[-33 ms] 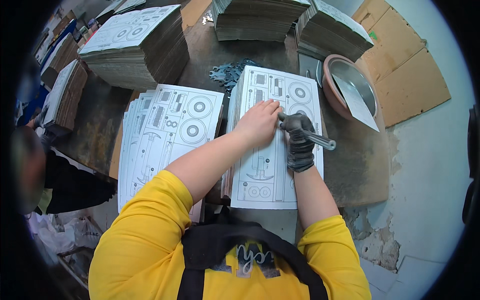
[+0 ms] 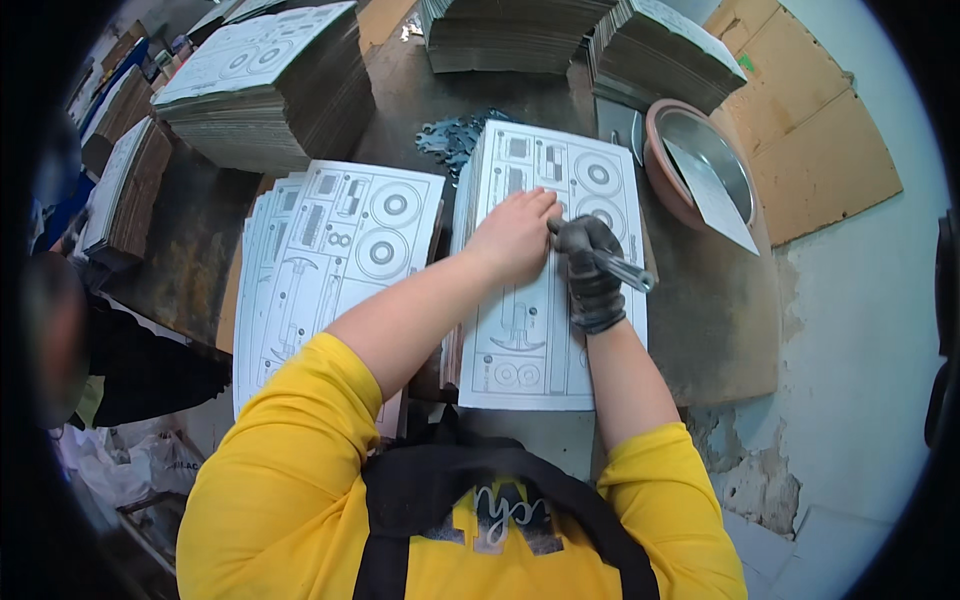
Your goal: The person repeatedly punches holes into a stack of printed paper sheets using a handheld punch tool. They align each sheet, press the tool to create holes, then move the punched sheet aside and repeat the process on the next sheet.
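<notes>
Left hand (image 2: 515,235): bare, laid palm down on the top sheet of the printed stack (image 2: 540,345), fingers stretched out and close together. Underside of the palm hidden.

Right hand (image 2: 595,268): dark glove, curled round a metal rod (image 2: 632,272). Rod slants; its shiny end juts out to the right and nearer the body, its other end shows just beside the left fingertips. Cannot tell whether that end touches the paper.

Printed stack lies under both hands, directly before the body, long side running near to far. Line drawings on it: rings, a hammer-like tool.

Left of it, beneath the left forearm, a fanned pile of sheets (image 2: 355,270) with similar drawings. Past the stack's far left corner, a heap of small blue-grey metal pieces (image 2: 450,140).

Surface: dark, worn table (image 2: 715,330), stained in places. Tall stacks along the far side: far-left stack (image 2: 265,120), far-middle stack (image 2: 505,45), far-right stack (image 2: 655,55). Right, beyond the rod, a pink-rimmed basin (image 2: 655,160) with a pale sheet (image 2: 708,198) leaning across its rim.

Room: brown cardboard (image 2: 815,125) against a pale wall (image 2: 870,330) at right, plaster flaking lower down. Left edge, another person in dark clothing (image 2: 145,350); white plastic bags (image 2: 135,465) nearer, below.
</notes>
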Action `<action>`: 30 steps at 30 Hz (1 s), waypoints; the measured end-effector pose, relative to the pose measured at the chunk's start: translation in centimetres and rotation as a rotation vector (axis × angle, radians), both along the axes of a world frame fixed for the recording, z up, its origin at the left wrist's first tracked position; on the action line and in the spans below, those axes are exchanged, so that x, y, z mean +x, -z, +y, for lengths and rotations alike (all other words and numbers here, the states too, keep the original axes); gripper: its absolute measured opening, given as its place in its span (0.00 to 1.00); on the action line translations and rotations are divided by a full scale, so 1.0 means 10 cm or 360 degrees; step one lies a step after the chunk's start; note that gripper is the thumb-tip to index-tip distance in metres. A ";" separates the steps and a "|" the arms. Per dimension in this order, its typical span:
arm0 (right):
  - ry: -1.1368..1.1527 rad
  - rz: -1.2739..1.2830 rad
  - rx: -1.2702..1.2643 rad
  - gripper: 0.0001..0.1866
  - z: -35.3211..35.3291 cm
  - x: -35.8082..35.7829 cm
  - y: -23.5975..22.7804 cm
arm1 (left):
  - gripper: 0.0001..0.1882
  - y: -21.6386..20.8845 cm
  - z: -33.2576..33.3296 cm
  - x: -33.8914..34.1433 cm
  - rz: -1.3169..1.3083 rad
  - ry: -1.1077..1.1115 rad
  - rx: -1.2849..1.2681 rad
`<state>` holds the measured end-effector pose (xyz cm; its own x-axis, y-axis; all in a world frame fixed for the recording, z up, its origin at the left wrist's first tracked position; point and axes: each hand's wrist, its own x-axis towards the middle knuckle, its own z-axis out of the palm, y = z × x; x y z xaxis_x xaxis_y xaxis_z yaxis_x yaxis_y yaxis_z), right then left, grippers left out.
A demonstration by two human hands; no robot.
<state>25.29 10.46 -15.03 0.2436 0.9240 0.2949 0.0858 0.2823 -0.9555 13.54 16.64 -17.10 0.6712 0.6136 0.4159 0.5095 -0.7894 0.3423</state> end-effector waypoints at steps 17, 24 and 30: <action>-0.0350 0.0053 0.0249 0.14 -1.75 -0.31 -0.05 | 0.18 -0.08 -0.08 -0.03 0.0107 -0.0072 0.0032; 0.0162 0.0908 0.0534 0.20 -1.87 0.14 -0.22 | 0.22 -0.44 -1.05 -0.31 0.0051 0.0409 -0.0471; 0.0210 0.0830 0.0639 0.21 -1.96 0.46 -0.44 | 0.27 -0.45 -1.66 -0.39 0.0432 0.0612 0.0310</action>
<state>29.84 -9.10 -10.61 0.5508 0.7198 0.4225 -0.3002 0.6431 -0.7044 9.62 0.04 -12.61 0.9331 0.2293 0.2770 0.2197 -0.9734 0.0655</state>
